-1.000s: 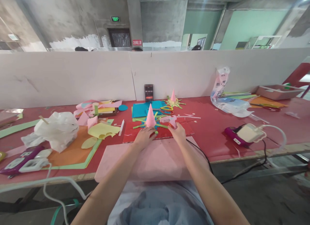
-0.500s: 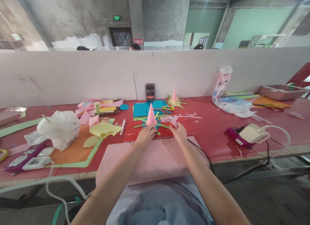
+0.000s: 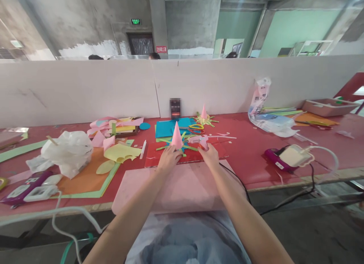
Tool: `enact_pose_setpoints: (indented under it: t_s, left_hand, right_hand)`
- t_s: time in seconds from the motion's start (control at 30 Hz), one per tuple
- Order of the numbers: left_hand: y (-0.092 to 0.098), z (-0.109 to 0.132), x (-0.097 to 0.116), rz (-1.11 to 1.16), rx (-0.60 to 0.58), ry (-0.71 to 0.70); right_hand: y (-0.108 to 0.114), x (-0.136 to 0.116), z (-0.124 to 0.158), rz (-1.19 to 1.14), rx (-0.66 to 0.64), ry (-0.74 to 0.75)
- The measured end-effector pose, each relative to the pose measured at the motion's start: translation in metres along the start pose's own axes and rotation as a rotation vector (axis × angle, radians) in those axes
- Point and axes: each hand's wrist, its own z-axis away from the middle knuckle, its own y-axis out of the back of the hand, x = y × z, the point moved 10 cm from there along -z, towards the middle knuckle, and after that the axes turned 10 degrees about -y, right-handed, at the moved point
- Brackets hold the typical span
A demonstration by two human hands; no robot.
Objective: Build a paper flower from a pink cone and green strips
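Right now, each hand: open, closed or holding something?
Left hand: at base of pink paper cone; grip unclear.
Right hand: closed around pink plastic glue gun.

a crumpled white bag (image 3: 69,152) lies left, a pink tray (image 3: 320,109) far right, an exit sign (image 3: 135,21) beyond the partition (image 3: 113,89).

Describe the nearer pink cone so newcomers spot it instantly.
On the red table, find the red sheet before the wearer. The pink cone stands over it, by the left hand. Unlike the cone farther back, this one has blue around its base.
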Motion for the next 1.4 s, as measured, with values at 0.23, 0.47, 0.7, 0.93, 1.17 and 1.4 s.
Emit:
enact_pose_setpoints:
  t_s: [0.23,0.47,0.7,0.93,1.17,1.4]
  left_hand:
    - [-0.012,0.000,-0.003,0.052,-0.061,0.005]
    - [-0.005,0.000,-0.001,0.059,-0.049,0.043]
    - [-0.002,0.001,-0.004,0.103,-0.021,0.090]
    - [-0.009,0.004,-0.010,0.125,-0.044,0.127]
    - [-0.017,0.006,-0.018,0.317,-0.023,0.183]
    - [-0.017,0.011,-0.027,0.502,0.031,0.300]
  right_hand:
    - [0.004,-0.003,0.004,-0.013,-0.002,-0.003]
    - [0.000,-0.001,0.000,-0.006,-0.001,0.011]
    - [0.000,0.000,0.000,0.011,0.003,0.008]
    - [-0.005,0.002,-0.004,0.038,-0.001,0.009]
    - [-0.005,0.004,-0.005,0.039,-0.006,0.000]
    - [-0.004,0.003,-0.004,0.046,0.004,0.001]
